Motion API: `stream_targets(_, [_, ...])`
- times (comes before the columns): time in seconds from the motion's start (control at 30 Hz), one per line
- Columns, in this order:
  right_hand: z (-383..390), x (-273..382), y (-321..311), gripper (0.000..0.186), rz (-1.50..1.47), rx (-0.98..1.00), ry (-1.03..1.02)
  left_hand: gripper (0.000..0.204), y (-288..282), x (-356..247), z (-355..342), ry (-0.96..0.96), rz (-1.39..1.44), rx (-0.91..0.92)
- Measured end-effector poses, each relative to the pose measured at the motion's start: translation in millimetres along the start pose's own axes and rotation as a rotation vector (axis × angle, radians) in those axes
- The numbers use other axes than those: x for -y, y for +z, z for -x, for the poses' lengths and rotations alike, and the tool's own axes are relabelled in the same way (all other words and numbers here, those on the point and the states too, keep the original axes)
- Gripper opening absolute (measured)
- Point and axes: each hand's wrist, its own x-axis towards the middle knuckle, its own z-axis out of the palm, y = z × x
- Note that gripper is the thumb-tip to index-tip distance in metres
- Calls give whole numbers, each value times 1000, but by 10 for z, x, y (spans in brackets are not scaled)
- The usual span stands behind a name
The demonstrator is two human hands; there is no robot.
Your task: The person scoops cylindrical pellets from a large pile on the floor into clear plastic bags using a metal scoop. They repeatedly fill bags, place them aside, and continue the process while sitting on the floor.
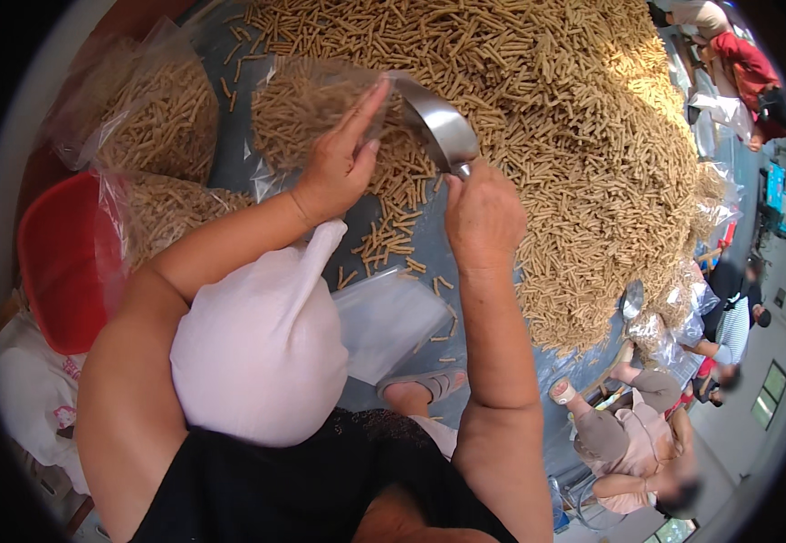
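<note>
Head view: in the upper centre of the frame, a metal scoop (447,131) is gripped by the right hand (485,215), while the left hand (334,167), apart from it, is laid flat against a clear bag of tan sticks (295,122).

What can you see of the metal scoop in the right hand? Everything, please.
The shiny silver, curved metal scoop has a broad, smooth, reflective pan. Its handle is mostly hidden in the person's right hand, fingers wrapped round it. The pan seems tilted, extending up and left in the view from the handle, its far end near the clear plastic bag and the left hand's fingertips. Whether it touches either, or carries anything, I can't tell.
</note>
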Motion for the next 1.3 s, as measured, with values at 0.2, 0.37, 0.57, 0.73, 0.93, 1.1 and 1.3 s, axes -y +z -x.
stream_targets(0.2, [-664,-769,-514,67,364,-100,313,72,-92,48,-49,-248,147,-1])
stream_targets(0.37, [-1646,-1533,-611,61,459,12,452,71,-74,119,-67,-145,142,-5])
stream_targets(0.57, [-1519,-1401,-181,60,428,151,352,70,-73,99,-91,-204,201,11])
stream_targets(0.73, [-727,-1402,-44,68,377,272,344,71,-34,98,-88,-173,199,16])
stream_targets(0.93, [-54,-1536,95,69,418,372,321,72,-46,52,3,-233,190,29])
stream_targets(1.1, [-631,-1968,-432,66,480,77,528,70,-40,146,31,-222,190,58])
stream_targets(1.3, [-1565,-2581,-514,41,637,155,435,68,5,141,-24,-193,155,97])
